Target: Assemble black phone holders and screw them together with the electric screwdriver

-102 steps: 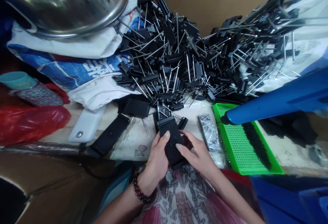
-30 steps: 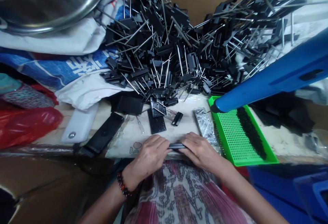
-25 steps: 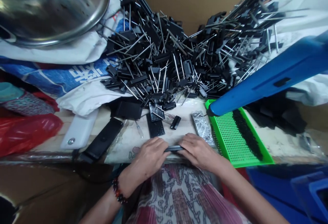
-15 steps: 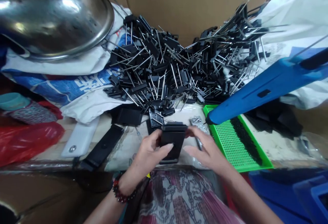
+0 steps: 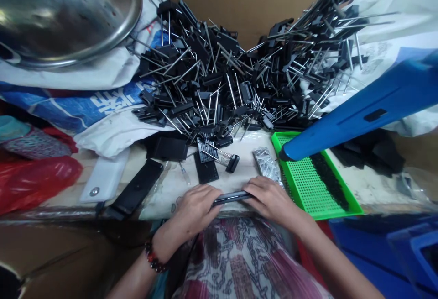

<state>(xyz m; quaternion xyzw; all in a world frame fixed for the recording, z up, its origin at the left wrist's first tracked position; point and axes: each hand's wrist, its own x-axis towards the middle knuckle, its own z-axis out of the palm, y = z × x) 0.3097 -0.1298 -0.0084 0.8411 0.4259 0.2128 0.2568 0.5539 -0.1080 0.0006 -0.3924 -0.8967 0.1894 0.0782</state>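
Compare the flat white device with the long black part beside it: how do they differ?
The flat device is white, with a round mark; the long part is black.
A white bag partly covers the flat device but not the long part.
Both lie on the table.

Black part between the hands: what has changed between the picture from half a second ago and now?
The black part has tipped from showing its broad face to lying nearly edge-on, and the left hand and right hand now grip its opposite ends. The green tray and blue tool stayed put.
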